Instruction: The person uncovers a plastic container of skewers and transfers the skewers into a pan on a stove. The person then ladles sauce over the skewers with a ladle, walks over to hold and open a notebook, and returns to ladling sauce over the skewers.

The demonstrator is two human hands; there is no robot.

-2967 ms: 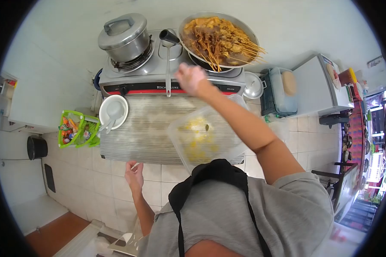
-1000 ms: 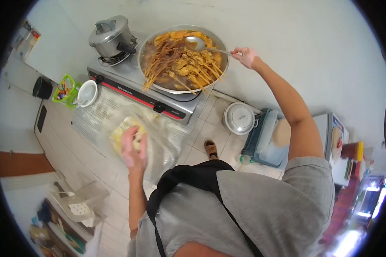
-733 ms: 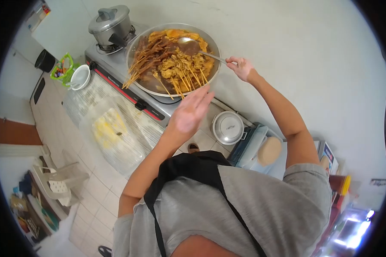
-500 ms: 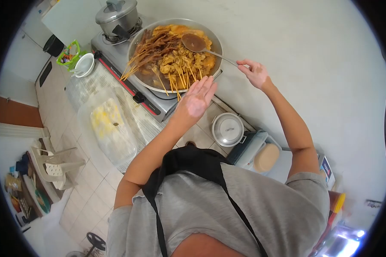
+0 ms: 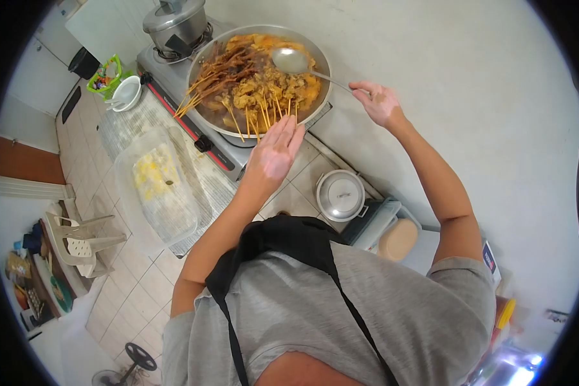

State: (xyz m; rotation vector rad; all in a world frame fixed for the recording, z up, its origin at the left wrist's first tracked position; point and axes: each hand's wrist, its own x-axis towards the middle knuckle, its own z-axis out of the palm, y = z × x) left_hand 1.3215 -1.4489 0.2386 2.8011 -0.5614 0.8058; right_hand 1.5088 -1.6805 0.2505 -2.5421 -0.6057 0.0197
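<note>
- your right hand point(image 5: 381, 105) pinches the thin-handled, round metal ladle point(image 5: 291, 61) over glossy stew point(image 5: 254, 96);
- your left hand point(image 5: 276, 153), straight-fingered, at slender wooden skewers point(image 5: 264, 112); grip: cannot tell

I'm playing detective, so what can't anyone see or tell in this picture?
All in the head view:
Inside the stove pot: its lid hides it.
Legs: the apron and shirt hide them.
Whether the left hand touches the sticks: its fingertips cover that spot.
Bright patch: blurred, cut off by the picture's edge.
</note>
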